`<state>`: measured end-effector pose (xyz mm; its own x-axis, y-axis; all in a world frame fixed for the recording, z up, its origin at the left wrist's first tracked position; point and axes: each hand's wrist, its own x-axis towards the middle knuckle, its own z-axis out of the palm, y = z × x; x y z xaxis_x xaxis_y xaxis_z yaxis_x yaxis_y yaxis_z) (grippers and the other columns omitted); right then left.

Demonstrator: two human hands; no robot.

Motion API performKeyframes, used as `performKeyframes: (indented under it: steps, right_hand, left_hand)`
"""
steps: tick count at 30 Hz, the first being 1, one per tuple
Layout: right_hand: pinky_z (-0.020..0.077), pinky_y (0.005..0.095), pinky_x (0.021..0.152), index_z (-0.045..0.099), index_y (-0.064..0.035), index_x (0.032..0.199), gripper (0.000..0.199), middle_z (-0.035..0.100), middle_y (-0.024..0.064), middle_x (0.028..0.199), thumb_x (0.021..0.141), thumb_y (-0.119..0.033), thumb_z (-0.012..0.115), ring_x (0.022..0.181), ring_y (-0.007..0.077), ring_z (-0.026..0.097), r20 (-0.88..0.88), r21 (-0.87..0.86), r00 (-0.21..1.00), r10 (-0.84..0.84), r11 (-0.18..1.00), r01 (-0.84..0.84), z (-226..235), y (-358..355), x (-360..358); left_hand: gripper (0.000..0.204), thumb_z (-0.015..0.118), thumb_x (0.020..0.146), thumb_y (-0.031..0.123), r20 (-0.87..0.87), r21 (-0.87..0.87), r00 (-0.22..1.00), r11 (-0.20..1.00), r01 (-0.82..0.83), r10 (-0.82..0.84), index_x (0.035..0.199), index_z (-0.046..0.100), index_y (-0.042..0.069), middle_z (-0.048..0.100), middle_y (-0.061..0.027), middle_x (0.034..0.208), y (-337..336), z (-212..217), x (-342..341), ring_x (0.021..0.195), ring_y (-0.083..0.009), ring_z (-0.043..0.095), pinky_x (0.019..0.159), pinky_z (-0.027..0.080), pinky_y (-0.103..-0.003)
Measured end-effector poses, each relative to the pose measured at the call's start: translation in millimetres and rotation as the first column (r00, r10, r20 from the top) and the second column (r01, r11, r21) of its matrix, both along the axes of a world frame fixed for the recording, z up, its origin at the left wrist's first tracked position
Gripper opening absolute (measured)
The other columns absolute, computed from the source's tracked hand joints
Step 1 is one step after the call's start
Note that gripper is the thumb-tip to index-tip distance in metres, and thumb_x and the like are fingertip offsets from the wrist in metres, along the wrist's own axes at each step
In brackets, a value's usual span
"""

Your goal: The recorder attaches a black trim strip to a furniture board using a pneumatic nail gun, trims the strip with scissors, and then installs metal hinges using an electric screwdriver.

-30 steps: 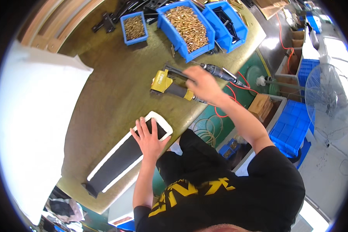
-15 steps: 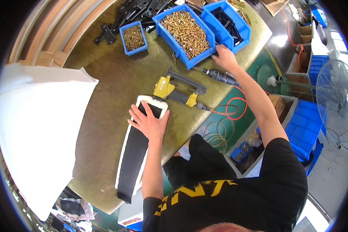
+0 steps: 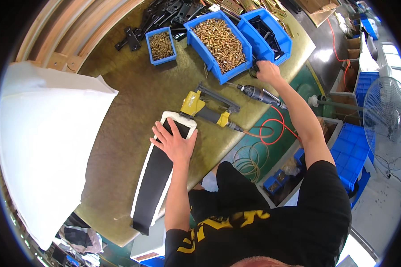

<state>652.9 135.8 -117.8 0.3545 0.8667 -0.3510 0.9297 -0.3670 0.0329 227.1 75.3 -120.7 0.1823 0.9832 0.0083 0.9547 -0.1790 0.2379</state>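
My left hand point(image 3: 178, 146) lies with fingers spread on the upper end of a long black panel point(image 3: 153, 184) with a white padded border, which rests on the table. Touching or close to the panel's upper end is a yellow-and-black staple gun point(image 3: 194, 104). My right hand point(image 3: 269, 72) is closed at the near end of a blue bin point(image 3: 263, 52) holding black parts point(image 3: 272, 43). Something small and dark shows at its fingertips, but I cannot make out its kind. A power drill point(image 3: 257, 94) lies just below that hand.
Blue bins of brass-coloured fasteners point(image 3: 220, 44) and small screws point(image 3: 161, 45) stand at the far side, before piled black metal brackets point(image 3: 176, 15). White sheet material point(image 3: 44, 147) covers the left. An orange hose point(image 3: 281, 129) hangs off the table's right edge. A fan point(image 3: 386, 109) stands farther right.
My right hand has drawn back slightly from the bin of black parts, and a dark thing now shows at its fingertips. My left hand stays on the panel. The view has shifted a little.
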Motion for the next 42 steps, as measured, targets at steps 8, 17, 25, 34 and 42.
performKeyframes:
  steps: [8, 17, 25, 34, 42]
  right_hand:
    - [0.0507, 0.0556, 0.075, 0.061, -0.0047, 0.109, 0.037, 0.069, 0.0192, 0.097, 0.076, -0.02, 0.062, 0.09, 0.0433, 0.065, 0.026, 0.083, 0.968, 0.25, 0.964, -0.252, -9.3, -75.4, 51.7]
    - [0.0403, 0.0225, 0.052, 0.057, -0.0043, 0.094, 0.019, 0.049, -0.0019, 0.069, 0.098, -0.022, 0.053, 0.06, 0.0064, 0.048, -0.773, -0.145, 0.583, -0.251, 0.964, 0.222, 135.6, -228.8, -37.7]
    - [0.0465, 0.0263, 0.056, 0.049, -0.0052, 0.083, 0.02, 0.054, 0.002, 0.077, 0.084, 0.006, 0.066, 0.066, 0.0091, 0.056, -0.794, -0.594, 0.267, -0.546, 0.791, -0.148, 121.1, -306.2, -352.1]
    - [0.0456, 0.0262, 0.06, 0.052, -0.005, 0.087, 0.027, 0.054, 0.0009, 0.07, 0.093, -0.027, 0.067, 0.064, 0.0093, 0.058, -0.808, -0.57, 0.208, -0.552, 0.642, -0.512, 81.8, -343.4, -540.0]
    - [0.0454, 0.0297, 0.06, 0.05, -0.0034, 0.088, 0.038, 0.053, 0.0044, 0.07, 0.096, -0.039, 0.061, 0.063, 0.0136, 0.056, -0.886, -0.463, 0.281, -0.368, 0.735, -0.495, 57.9, -349.8, -585.6]
  left_hand:
    - [0.097, 0.075, 0.069, 0.058, 0.031, -0.05, 1.0, 0.999, -0.004, 0.005, 0.144, 0.042, 0.006, 0.031, -0.027, 0.15, 8.2, 6.5, 1.0, 0.141, -0.0446, 0.026, 0.11, 0.016, -0.068]
    - [0.084, 0.064, 0.078, 0.065, 0.234, 0.086, 0.969, 0.995, 0.057, -0.076, 0.139, 0.05, 0.008, 0.035, -0.0279, 0.15, -32.8, 0.5, -71.2, 0.142, -0.0448, 0.027, 0.113, 0.015, -0.067]
    - [0.09, 0.072, 0.076, 0.051, 0.027, -0.136, 0.999, 0.99, -0.035, 0.039, 0.147, 0.041, 0.006, 0.029, -0.0238, 0.156, -231.3, 31.9, -345.3, 0.145, -0.0412, 0.026, 0.117, 0.016, -0.058]
    - [0.059, 0.059, 0.078, 0.003, 0.041, 0.08, 0.996, 0.994, -0.077, 0.074, 0.136, 0.05, 0.0, 0.047, -0.0182, 0.146, -257.9, -5.6, -401.6, 0.135, -0.0338, 0.046, 0.115, 0.031, -0.049]
    - [0.046, 0.057, 0.082, 0.008, -0.015, 0.147, 0.979, 0.969, -0.197, 0.201, 0.127, 0.057, -0.002, 0.055, -0.0187, 0.138, -272.4, -4.6, -398.3, 0.13, -0.033, 0.052, 0.112, 0.033, -0.053]
